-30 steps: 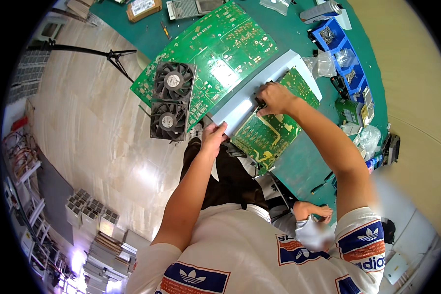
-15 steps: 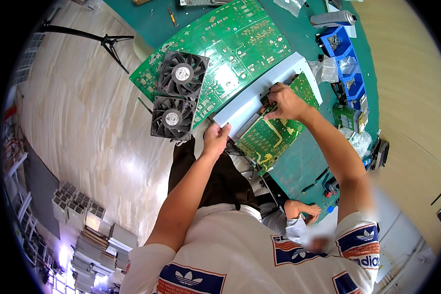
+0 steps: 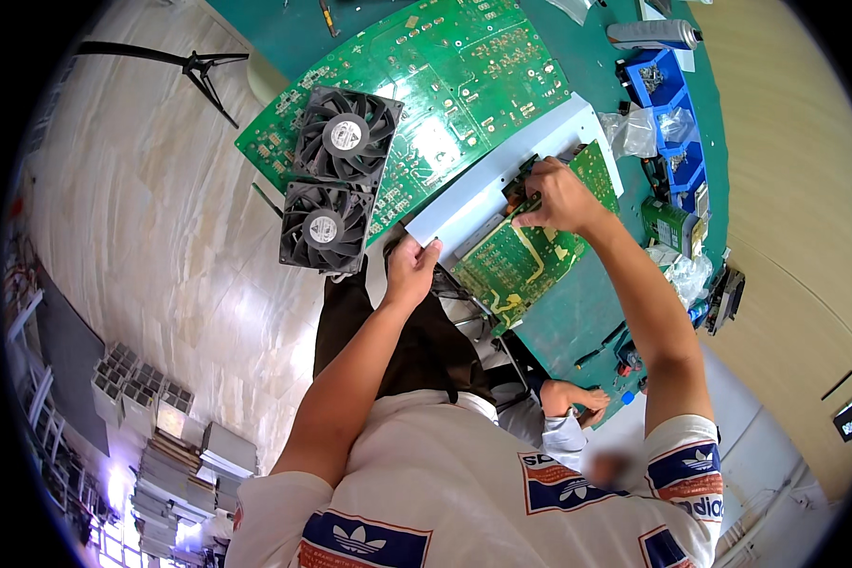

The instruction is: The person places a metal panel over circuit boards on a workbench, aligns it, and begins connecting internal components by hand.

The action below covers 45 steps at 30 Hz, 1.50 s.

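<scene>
My left hand [image 3: 412, 271] pinches the near left corner of a pale grey metal panel [image 3: 461, 210], thumb on top. The panel lies slantwise, with a smaller green circuit board [image 3: 504, 268] along its near side. My right hand [image 3: 560, 196] is closed over that board's far edge, beside the panel. Its thumb rests on the board's face, and the other fingertips are partly hidden among the parts in the gap. Beyond the panel lies a large green circuit board [image 3: 502, 71]. Two black cooling fans, an upper fan [image 3: 346, 135] and a lower fan [image 3: 323, 230], sit at its left end.
Blue parts bins [image 3: 670, 95] with small hardware line the green table's [image 3: 563, 327] right side, near a spray can [image 3: 653, 35], plastic bags [image 3: 631, 133] and a green box [image 3: 667, 223]. Another person's hand [image 3: 577, 398] rests at the near edge. A black stand [image 3: 199, 66] is left.
The whole view has shifted slightly, with the fans and large board now a little farther left. Both hands keep nearly the same hold on the panel and smaller board.
</scene>
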Motion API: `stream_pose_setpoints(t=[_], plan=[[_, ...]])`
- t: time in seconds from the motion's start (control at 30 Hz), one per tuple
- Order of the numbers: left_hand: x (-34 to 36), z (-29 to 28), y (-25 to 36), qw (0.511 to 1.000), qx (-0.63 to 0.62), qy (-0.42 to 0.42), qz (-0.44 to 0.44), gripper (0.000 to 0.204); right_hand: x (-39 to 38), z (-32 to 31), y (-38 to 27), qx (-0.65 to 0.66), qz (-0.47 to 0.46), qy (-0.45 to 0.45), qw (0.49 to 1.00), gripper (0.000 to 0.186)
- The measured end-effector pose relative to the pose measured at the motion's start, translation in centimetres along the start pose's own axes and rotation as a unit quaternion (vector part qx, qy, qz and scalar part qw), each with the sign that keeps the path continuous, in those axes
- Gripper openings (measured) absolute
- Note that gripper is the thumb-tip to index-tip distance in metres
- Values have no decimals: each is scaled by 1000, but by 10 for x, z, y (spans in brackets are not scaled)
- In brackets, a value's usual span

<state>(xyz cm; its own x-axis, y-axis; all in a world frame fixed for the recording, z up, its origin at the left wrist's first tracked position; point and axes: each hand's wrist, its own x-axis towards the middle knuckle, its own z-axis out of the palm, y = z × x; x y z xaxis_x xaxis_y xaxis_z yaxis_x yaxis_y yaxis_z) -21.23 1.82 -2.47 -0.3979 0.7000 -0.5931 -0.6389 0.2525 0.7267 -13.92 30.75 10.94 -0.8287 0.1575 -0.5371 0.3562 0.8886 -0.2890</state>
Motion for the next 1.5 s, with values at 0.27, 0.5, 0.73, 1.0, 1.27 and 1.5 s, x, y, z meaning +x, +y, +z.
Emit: stream_pose_setpoints(t=[0.27,0.5,0.73,1.0,1.27,1.5], plan=[[14,-3,-5,998,19,6,-66,28,-5,6,-4,-34,6,49,998,59],[13,-20,-1,985,131,25,-110,27,-92,63,-32,144,377,471,785,70],[18,-18,17,981,9,61,-182,41,-153,165,-55,652,485,295,502,75],[14,-8,20,965,-119,-2,-235,29,-116,183,-62,593,506,519,351,47],[5,-8,11,980,-78,-7,-184,26,-108,186,-56,565,516,549,336,45],[15,-13,6,983,-52,-23,-173,17,-117,188,-46,555,543,490,396,45]])
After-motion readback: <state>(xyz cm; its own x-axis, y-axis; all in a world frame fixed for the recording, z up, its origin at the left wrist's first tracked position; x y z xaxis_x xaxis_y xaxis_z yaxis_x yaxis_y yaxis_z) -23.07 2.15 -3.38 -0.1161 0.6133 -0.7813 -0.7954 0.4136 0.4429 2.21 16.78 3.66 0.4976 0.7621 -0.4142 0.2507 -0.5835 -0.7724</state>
